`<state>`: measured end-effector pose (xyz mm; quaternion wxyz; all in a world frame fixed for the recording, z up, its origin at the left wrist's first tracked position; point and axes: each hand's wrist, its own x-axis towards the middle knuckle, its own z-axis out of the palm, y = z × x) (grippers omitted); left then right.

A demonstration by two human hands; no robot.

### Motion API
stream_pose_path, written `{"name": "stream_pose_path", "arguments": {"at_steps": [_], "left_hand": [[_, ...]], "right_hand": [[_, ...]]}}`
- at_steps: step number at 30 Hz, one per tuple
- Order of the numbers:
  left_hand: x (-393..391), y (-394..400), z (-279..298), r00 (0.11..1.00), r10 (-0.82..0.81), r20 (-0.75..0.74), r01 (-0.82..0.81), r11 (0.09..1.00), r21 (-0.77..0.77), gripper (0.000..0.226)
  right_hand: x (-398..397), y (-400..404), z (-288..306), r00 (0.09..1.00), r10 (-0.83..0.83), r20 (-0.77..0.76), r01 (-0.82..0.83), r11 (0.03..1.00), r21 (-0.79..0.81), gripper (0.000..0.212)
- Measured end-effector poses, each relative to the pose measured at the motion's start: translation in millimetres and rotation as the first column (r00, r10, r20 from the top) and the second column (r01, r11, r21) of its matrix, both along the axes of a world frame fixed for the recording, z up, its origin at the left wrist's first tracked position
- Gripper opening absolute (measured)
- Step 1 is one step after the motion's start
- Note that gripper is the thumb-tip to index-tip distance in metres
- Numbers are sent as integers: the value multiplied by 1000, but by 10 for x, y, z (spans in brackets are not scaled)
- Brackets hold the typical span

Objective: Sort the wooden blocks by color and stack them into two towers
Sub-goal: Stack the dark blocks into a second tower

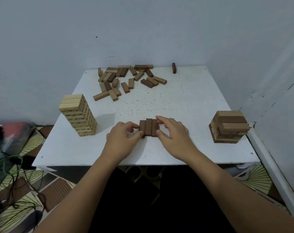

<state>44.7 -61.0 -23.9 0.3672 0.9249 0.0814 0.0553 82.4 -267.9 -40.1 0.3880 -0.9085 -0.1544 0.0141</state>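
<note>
Pinching three dark blocks (149,127) between both hands, white table (193,101), pale walls.

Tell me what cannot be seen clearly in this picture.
- Head view: left hand covers the near-left end of the dark block row.
- Right hand covers its right edge.
- Loose pile: overlapping, too small to count.
- Right stack: far side hidden.
</note>
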Motion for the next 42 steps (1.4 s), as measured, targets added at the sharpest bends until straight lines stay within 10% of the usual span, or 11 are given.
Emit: {"name": "stream_pose_path", "arguments": {"at_steps": [7, 42], "left_hand": [[-37, 33, -96, 996, -85, 24, 88, 990, -108, 56], [-110, -58, -136, 994, 21, 109, -8, 992, -122, 50]], "right_hand": [[-16, -27, -68, 1000, -12, 19, 12, 999, 31, 54], [-15, -16, -37, 997, -55, -46, 62, 985, 161, 51]]}}
